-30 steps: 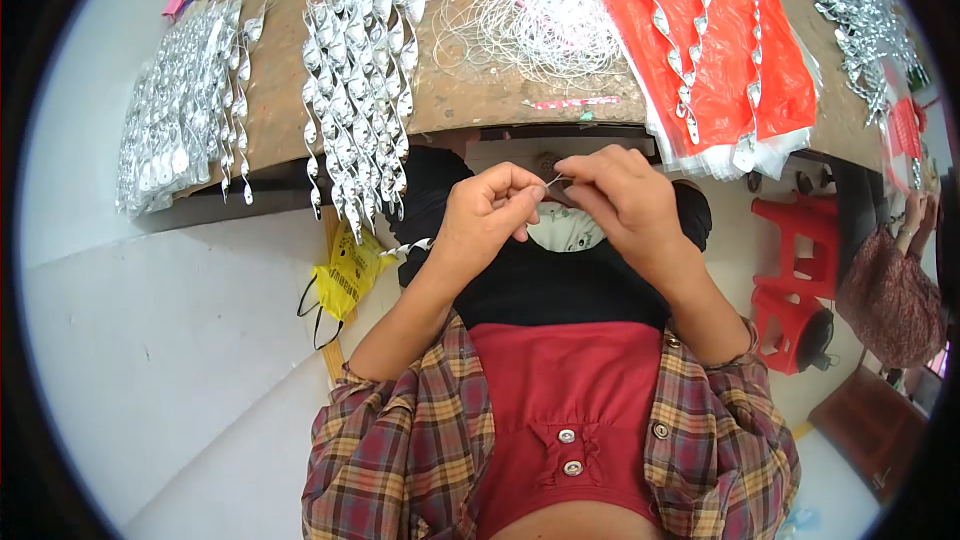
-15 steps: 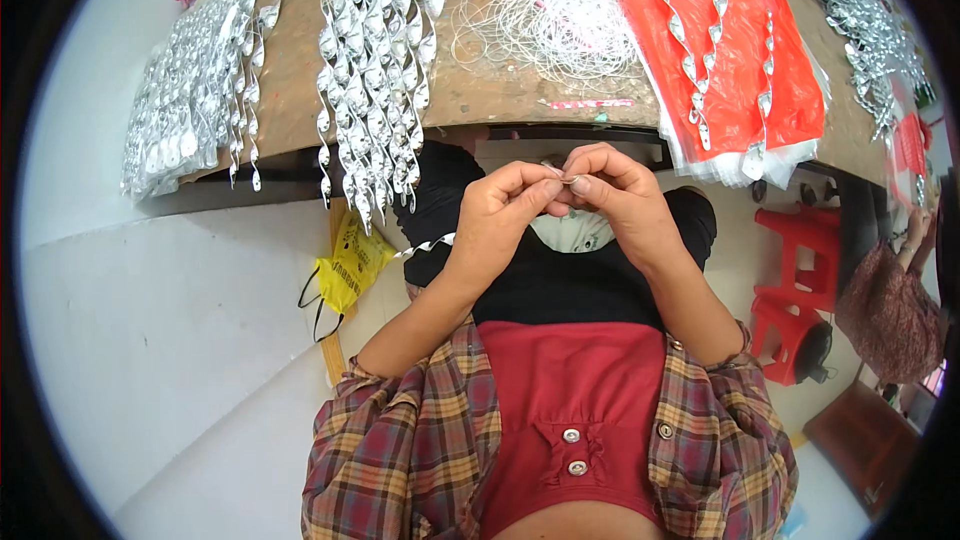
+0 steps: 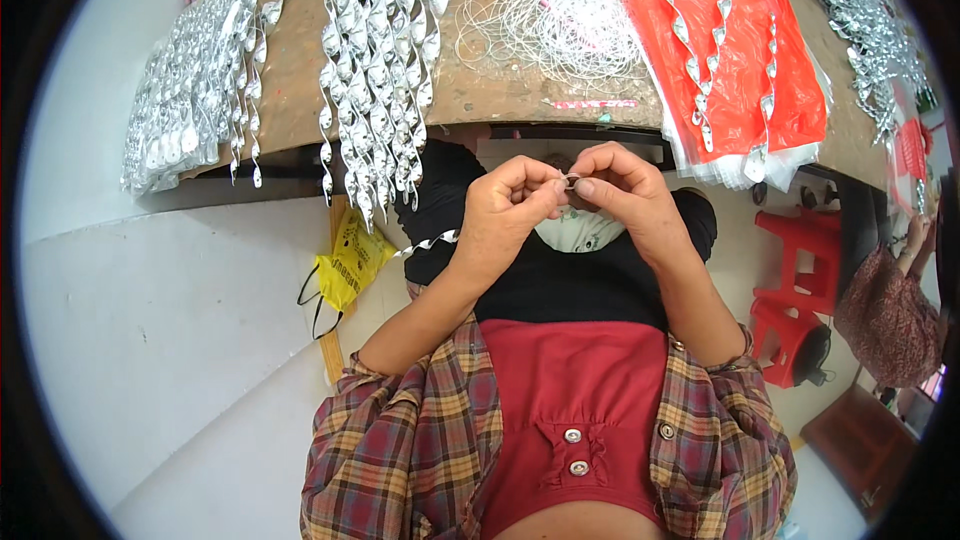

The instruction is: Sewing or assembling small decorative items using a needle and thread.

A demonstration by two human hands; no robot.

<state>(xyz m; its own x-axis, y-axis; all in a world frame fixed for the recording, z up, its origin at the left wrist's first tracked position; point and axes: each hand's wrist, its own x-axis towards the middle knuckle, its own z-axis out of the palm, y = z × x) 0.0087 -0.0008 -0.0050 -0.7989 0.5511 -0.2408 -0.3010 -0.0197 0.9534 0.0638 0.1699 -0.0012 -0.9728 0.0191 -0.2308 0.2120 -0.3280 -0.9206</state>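
In front of my lap both hands meet with their fingertips pinched. My left hand [image 3: 512, 212] is closed, and a silver twisted strip [image 3: 428, 244] trails out from behind it to the left. My right hand [image 3: 632, 202] is closed on a thin string [image 3: 571, 180], which makes a tiny loop between the two sets of fingertips. How the string joins the strip is hidden by my fingers.
Many silver twisted strips [image 3: 380, 70] hang over the table's [image 3: 480, 100] front edge, with bagged strips [image 3: 180, 90] to their left. Tangled white string [image 3: 570, 15] and a red plastic bag [image 3: 740, 60] lie farther right. Red stools [image 3: 800, 250] and another person [image 3: 890, 315] are at the right.
My fingertips have drawn slightly apart, and the small string loop between them shows more clearly. The strip still trails behind my left hand.
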